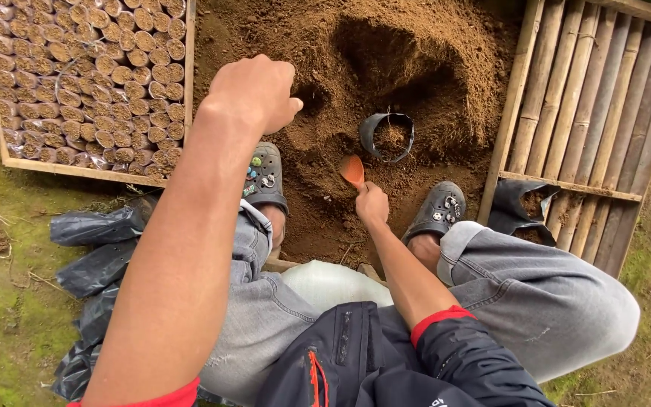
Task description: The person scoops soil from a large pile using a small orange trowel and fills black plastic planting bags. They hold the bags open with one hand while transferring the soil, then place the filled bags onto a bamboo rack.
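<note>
brown soil (356,68) fills the top centre of the head view, heaped and loose. your right hand (371,203) grips an orange scoop (353,171) low in the middle, its blade just short of the small black bag (387,136), which stands open and part filled at centre. your left hand (254,92) hangs clenched at upper centre-left; you can't tell whether it holds anything. the bag has thin, sagging walls and nothing steadies it, so a push from the scoop could likely tip it and spill soil. filled bags (88,75) pack the wooden tray (187,83) at upper left.
</note>
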